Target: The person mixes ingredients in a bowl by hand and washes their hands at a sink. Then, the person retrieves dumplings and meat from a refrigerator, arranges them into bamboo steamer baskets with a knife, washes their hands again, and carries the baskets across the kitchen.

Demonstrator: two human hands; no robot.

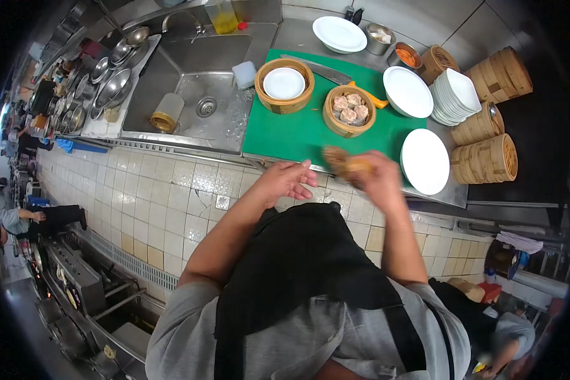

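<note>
"Firstly, what is the condition of the right hand (pixel 380 178)?"

"Closed around a brown item (pixel 340 162), with a paler part at the grip. Motion blur prevents identification."

"Position of that item?"

"At the near edge of the green board (pixel 273 136), on the person's side of a bamboo steamer (pixel 346 130) containing pinkish dumplings (pixel 348 115). Whether it touches the board, I cannot tell."

"And the left hand (pixel 289 180)?"

"Fingers spread, some bent, just off the same edge."

"Other articles on the board?"

"A second steamer (pixel 285 105) to the left, holding a white dish (pixel 284 83). Behind both, a knife (pixel 320 69) lying flat, its yellow handle reaching past the first steamer."

"To the right?"

"Two white oval plates, one (pixel 408 92) behind the other (pixel 424 161), beside a stack of white dishes (pixel 455 98). The board rests on a metal tabletop (pixel 296 37), adjoining a sink (pixel 193 117)"
</note>
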